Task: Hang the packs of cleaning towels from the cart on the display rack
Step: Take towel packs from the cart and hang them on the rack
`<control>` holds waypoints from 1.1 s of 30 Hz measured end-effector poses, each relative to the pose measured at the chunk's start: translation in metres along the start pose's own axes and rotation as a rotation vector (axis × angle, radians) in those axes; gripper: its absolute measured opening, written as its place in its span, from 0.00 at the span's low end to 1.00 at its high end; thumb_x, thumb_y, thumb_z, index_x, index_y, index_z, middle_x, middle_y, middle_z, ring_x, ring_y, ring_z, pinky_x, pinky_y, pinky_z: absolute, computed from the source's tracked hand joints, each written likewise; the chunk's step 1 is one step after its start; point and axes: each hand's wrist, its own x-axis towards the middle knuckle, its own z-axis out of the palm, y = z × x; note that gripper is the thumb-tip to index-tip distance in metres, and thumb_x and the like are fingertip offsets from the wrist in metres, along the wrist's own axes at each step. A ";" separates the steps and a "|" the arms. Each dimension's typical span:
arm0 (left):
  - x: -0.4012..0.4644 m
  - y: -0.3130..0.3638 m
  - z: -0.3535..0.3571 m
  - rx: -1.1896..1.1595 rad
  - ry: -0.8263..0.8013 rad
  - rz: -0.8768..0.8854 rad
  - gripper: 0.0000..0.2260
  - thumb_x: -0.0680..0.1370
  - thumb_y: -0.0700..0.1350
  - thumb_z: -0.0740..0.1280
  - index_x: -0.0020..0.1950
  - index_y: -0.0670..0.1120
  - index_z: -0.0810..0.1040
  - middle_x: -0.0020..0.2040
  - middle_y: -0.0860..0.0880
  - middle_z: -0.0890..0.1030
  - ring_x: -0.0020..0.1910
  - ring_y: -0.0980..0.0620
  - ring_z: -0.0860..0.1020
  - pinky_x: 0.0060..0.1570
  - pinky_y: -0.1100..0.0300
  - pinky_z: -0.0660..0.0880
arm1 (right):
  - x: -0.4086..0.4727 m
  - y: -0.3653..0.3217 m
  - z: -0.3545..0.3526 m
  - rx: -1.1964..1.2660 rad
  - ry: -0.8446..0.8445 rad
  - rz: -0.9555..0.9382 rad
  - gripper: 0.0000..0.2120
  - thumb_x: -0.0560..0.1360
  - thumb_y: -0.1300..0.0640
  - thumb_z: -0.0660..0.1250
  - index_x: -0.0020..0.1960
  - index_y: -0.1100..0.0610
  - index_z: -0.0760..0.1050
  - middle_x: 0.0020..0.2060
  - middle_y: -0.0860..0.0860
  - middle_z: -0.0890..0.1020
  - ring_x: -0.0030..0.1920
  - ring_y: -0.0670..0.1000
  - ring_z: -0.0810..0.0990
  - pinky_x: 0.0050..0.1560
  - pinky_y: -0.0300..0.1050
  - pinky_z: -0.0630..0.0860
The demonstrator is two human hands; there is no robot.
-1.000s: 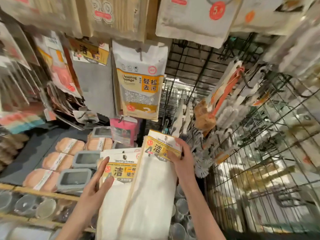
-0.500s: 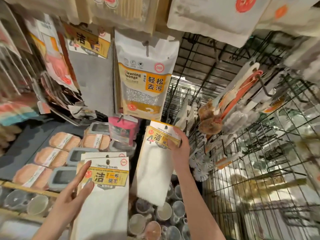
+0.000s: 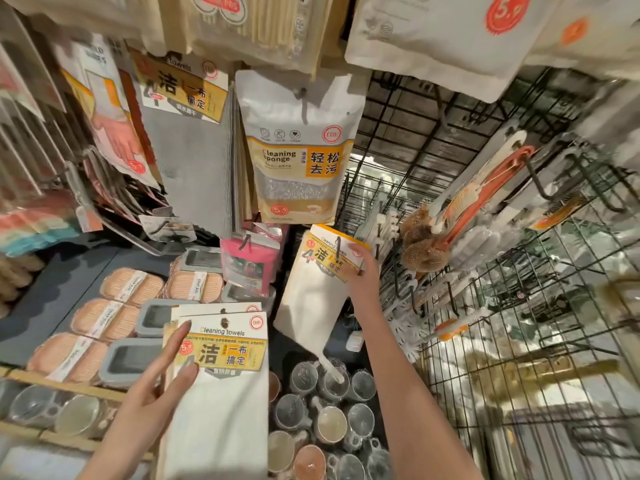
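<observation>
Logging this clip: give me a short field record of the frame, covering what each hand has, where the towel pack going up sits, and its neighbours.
setting: shop display rack of black wire grid
right hand: grips the header card of one white towel pack
pack position: raised below the cleaning sponge bag, tilted, a black hook showing across its card
left hand: holds a stack of towel packs low, fingers on the front card
right of pack: brushes hanging on hooks
below: cups, soap boxes
</observation>
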 end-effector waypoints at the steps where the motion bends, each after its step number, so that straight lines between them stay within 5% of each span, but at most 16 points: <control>1: 0.001 0.000 0.000 -0.018 -0.007 0.006 0.24 0.73 0.53 0.67 0.63 0.76 0.68 0.62 0.79 0.68 0.71 0.66 0.62 0.70 0.53 0.62 | 0.000 -0.002 -0.001 -0.009 -0.012 0.007 0.18 0.75 0.71 0.63 0.61 0.57 0.74 0.65 0.53 0.67 0.67 0.55 0.67 0.61 0.51 0.73; 3: 0.001 0.001 0.001 -0.031 -0.022 0.022 0.24 0.73 0.54 0.67 0.64 0.76 0.68 0.61 0.80 0.67 0.69 0.72 0.58 0.67 0.57 0.62 | -0.006 -0.007 -0.006 -0.029 -0.043 0.005 0.17 0.75 0.68 0.64 0.62 0.56 0.74 0.68 0.53 0.65 0.70 0.53 0.64 0.64 0.48 0.69; 7: -0.001 0.007 0.008 -0.026 -0.020 0.039 0.23 0.75 0.51 0.66 0.65 0.74 0.68 0.58 0.81 0.69 0.68 0.51 0.53 0.68 0.46 0.64 | -0.037 -0.016 -0.014 -0.065 -0.037 -0.001 0.14 0.76 0.63 0.66 0.60 0.51 0.75 0.70 0.52 0.61 0.71 0.49 0.61 0.70 0.45 0.62; 10: -0.003 0.013 0.014 -0.023 -0.038 0.086 0.24 0.76 0.51 0.65 0.69 0.70 0.65 0.58 0.83 0.67 0.70 0.67 0.58 0.67 0.53 0.67 | -0.077 -0.025 -0.010 -0.048 -0.103 -0.005 0.12 0.75 0.60 0.68 0.55 0.48 0.74 0.64 0.52 0.68 0.59 0.48 0.73 0.58 0.37 0.71; 12: -0.005 0.015 0.017 -0.028 -0.061 0.103 0.25 0.76 0.51 0.64 0.70 0.68 0.63 0.57 0.84 0.66 0.60 0.83 0.62 0.60 0.64 0.68 | -0.103 -0.028 -0.001 -0.057 -0.274 0.092 0.12 0.73 0.56 0.70 0.56 0.49 0.73 0.60 0.50 0.73 0.51 0.44 0.77 0.51 0.37 0.73; 15: -0.007 0.016 0.022 -0.019 -0.078 0.122 0.25 0.78 0.49 0.64 0.72 0.66 0.61 0.57 0.85 0.65 0.57 0.85 0.62 0.50 0.74 0.67 | -0.132 -0.030 0.015 -0.107 -0.482 0.198 0.20 0.70 0.55 0.73 0.58 0.52 0.70 0.55 0.48 0.76 0.51 0.44 0.77 0.49 0.38 0.76; 18: -0.009 0.014 0.025 -0.055 -0.078 0.125 0.26 0.79 0.46 0.64 0.72 0.66 0.59 0.58 0.83 0.66 0.59 0.83 0.63 0.51 0.78 0.69 | -0.146 -0.031 0.023 -0.186 -0.413 0.142 0.26 0.65 0.58 0.77 0.59 0.52 0.69 0.52 0.48 0.76 0.49 0.45 0.77 0.44 0.31 0.73; 24: -0.007 0.006 0.030 -0.119 -0.072 0.076 0.30 0.78 0.42 0.67 0.70 0.67 0.58 0.65 0.62 0.76 0.63 0.68 0.73 0.53 0.76 0.71 | -0.148 -0.031 0.018 -0.084 -0.386 0.155 0.23 0.66 0.66 0.75 0.56 0.55 0.70 0.45 0.47 0.79 0.43 0.43 0.80 0.40 0.34 0.76; 29: -0.008 0.008 0.034 -0.104 -0.078 0.065 0.30 0.75 0.40 0.70 0.68 0.66 0.62 0.54 0.74 0.77 0.55 0.74 0.75 0.47 0.80 0.70 | -0.143 -0.028 0.015 0.053 -0.413 0.126 0.20 0.69 0.75 0.69 0.58 0.71 0.69 0.46 0.53 0.81 0.46 0.49 0.82 0.44 0.41 0.78; 33: -0.012 0.011 0.030 -0.091 -0.055 0.065 0.26 0.76 0.49 0.68 0.66 0.72 0.63 0.56 0.81 0.70 0.55 0.82 0.67 0.47 0.79 0.69 | -0.142 -0.029 0.014 0.133 -0.351 0.159 0.20 0.70 0.75 0.68 0.57 0.64 0.66 0.50 0.58 0.80 0.49 0.52 0.81 0.46 0.43 0.79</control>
